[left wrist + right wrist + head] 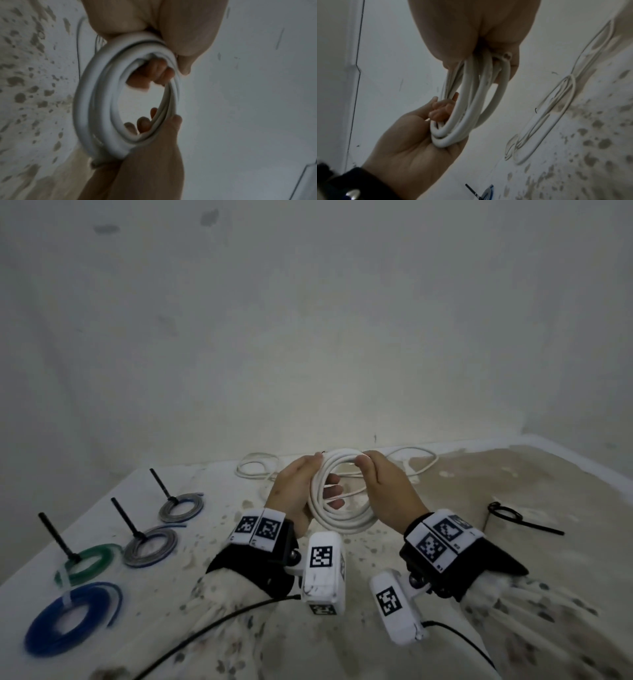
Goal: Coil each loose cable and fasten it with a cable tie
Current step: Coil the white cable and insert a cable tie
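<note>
we've got the white cable coil (337, 501) up off the worktop (445, 559), held between both hands. our left hand (294, 491) has its grip curled round the left side, fingers poking through the middle. our right hand (387, 487) pinches the top right of it. more loose white cable (255, 465) lies just beyond the grip, and a black cable tie (520, 520) off to its right.

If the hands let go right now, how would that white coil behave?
The white coil has no tie yet, and its loops already splay in the right wrist view, so it would probably spring open. It looks fairly stiff, holding a round shape between left hand and right hand.
</note>
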